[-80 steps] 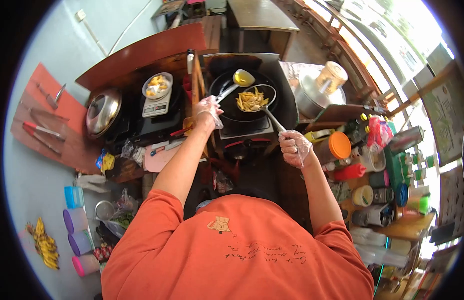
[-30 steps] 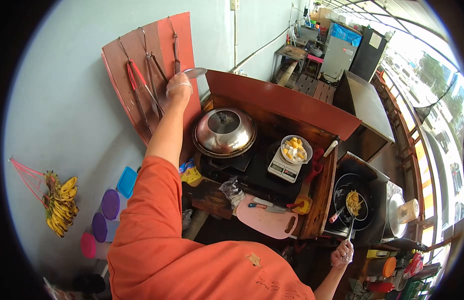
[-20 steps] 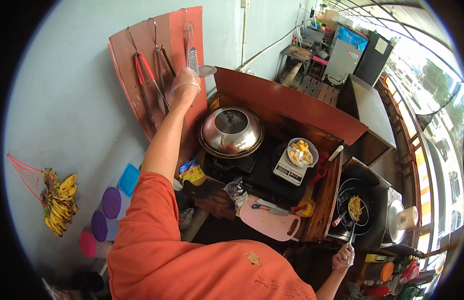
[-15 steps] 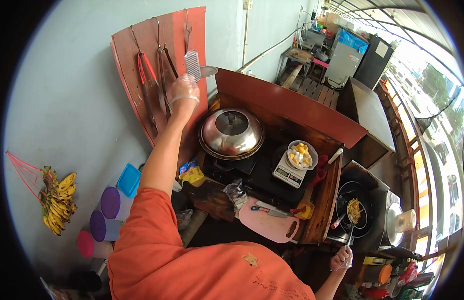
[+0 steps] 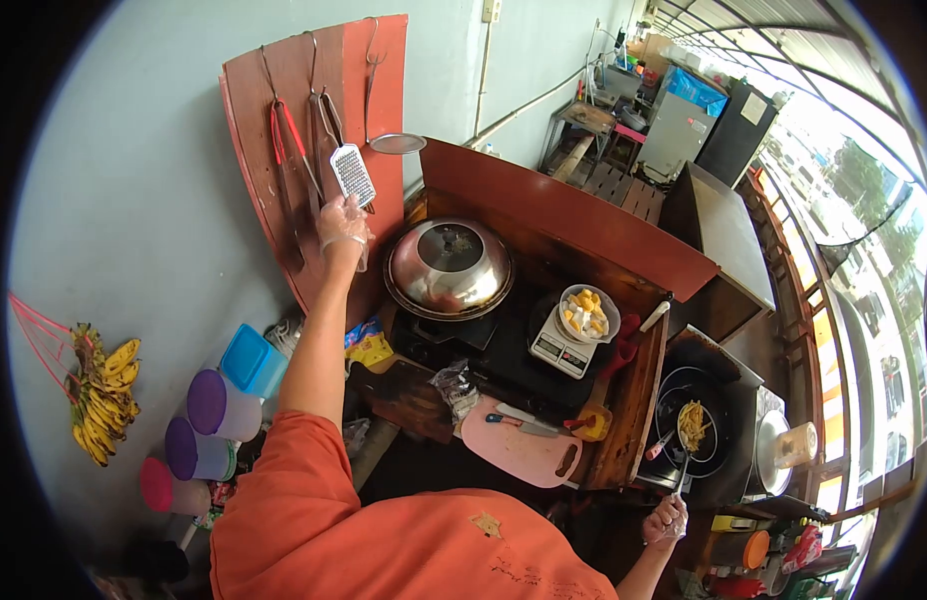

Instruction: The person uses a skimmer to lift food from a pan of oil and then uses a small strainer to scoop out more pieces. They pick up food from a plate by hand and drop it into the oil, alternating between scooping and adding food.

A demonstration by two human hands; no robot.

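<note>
My left hand [image 5: 346, 222], in a clear plastic glove, is raised to the red-brown board on the wall. Its fingers are closed at the lower end of a metal grater [image 5: 353, 175], whose handle reaches up toward a hook. Down at the right, my gloved right hand [image 5: 667, 520] grips the handle of a skimmer [image 5: 682, 476]. Yellow fried strips [image 5: 693, 427] lie in the skimmer's bowl above a dark wok [image 5: 726, 470]. Red-handled tongs [image 5: 284, 135] and a round flat strainer [image 5: 397, 144] hang beside the grater.
A lidded steel pan [image 5: 449, 268] sits on the stove. Right of it, a kitchen scale [image 5: 562, 350] bears a bowl of yellow and white pieces. A pink cutting board [image 5: 514, 450] holds a knife [image 5: 526, 425]. Bananas [image 5: 104, 395] hang at left above lidded tubs [image 5: 224, 405].
My left hand has moved down and left, and the grater has swung left, now showing its rough face. The skimmer stays over the wok; the whole view has shifted slightly.
</note>
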